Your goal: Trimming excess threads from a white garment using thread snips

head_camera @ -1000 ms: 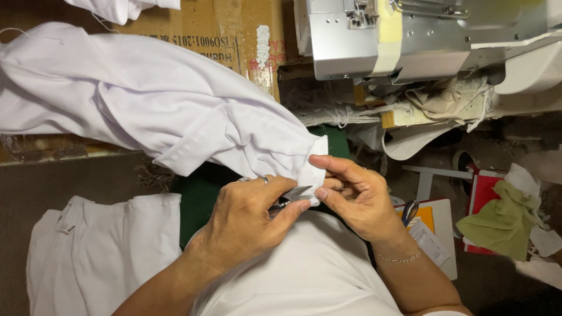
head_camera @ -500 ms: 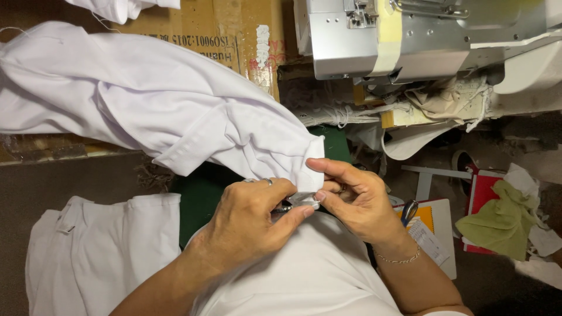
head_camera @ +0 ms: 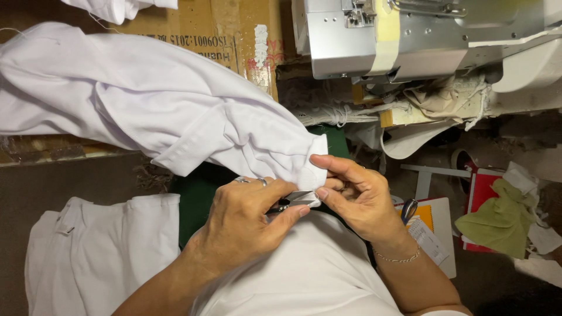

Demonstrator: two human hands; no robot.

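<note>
The left hand [head_camera: 243, 219] is curled around a small pair of thread snips [head_camera: 293, 202], thumb and fingers pressed together on the handles, with two rings showing on its fingers. The blades point right, and their tips lie against the lower edge of the ribbed white cuff [head_camera: 307, 175]. Whether the blades are closed on a thread there is too small to tell. The right hand [head_camera: 357, 196] pinches that same cuff, forefinger stretched along its top and thumb under its corner, just beside the blade tips; a thin bracelet circles its wrist.

The cuff is the end of a white garment [head_camera: 146, 111] that drapes from the far left across to the middle of the scene, bunched in folds above the hands. Under it, between the hands and the cloth, shows a patch of dark green fabric [head_camera: 196, 196]. To the near left lies another white garment [head_camera: 99, 251], spread flat.

Beyond the hands, at the far right, stands a grey sewing machine [head_camera: 410, 38], with a brown cardboard box [head_camera: 199, 29] to its left. On the right, well apart from the hands, an olive-green rag [head_camera: 497, 219] rests on a red box [head_camera: 483, 193] among scraps.
</note>
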